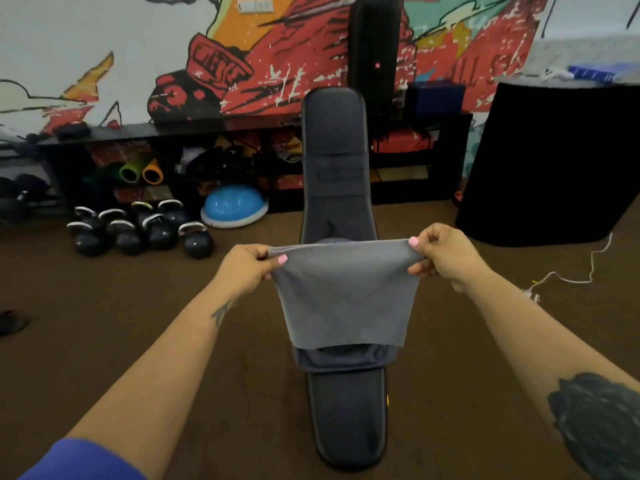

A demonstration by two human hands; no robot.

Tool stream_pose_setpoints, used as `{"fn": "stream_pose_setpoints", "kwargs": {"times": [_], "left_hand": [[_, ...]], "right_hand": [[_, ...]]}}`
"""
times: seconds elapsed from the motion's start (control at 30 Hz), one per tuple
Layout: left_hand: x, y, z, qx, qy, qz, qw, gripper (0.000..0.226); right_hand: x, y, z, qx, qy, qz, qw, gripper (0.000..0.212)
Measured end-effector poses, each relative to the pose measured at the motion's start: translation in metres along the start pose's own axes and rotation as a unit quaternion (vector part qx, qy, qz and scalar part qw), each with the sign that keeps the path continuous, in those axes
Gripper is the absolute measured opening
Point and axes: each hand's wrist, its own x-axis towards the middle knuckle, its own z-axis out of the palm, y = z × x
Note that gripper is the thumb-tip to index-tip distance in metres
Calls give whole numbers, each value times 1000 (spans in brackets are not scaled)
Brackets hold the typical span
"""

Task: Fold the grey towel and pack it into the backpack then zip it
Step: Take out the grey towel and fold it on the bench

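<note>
The grey towel [343, 296] hangs doubled over in the air above a dark padded bench [334, 150]. My left hand [247, 266] pinches its upper left corner, thumb on the near side. At the upper right corner my right hand [441, 256] pinches the same folded edge, and the cloth is stretched taut between the two. Beneath the towel's lower edge a dark navy backpack [343, 360] lies on the bench, mostly hidden by the towel.
Several black kettlebells [145, 230] and a blue balance dome [233, 206] sit on the brown floor at left. A low black shelf [207, 161] lines the mural wall. A black cylinder [550, 161] stands right, with a white cable [571, 275] on the floor.
</note>
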Motion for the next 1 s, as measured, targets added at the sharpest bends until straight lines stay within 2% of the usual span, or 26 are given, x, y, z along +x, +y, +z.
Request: {"fn": "stream_pose_setpoints", "kwargs": {"times": [0.23,0.4,0.57,0.73,0.9,1.0], "left_hand": [[-31,-103,66,-50,-71,-139,987,2],[-34,-169,110,-72,-88,-222,968,4],[-26,-203,139,-39,-56,-220,973,5],[-25,-207,149,-44,-24,-175,983,10],[-50,-249,165,-33,-55,-195,979,18],[-71,-291,187,-31,-66,-228,971,22]], "right_hand": [[-20,125,29,23,-56,128,990,19],[-26,192,47,31,-67,190,979,15],[-25,228,68,25,-46,182,982,18],[-20,247,77,8,-28,153,988,17],[-34,287,87,-67,-65,137,986,15],[-54,335,100,-80,-103,170,977,19]]}}
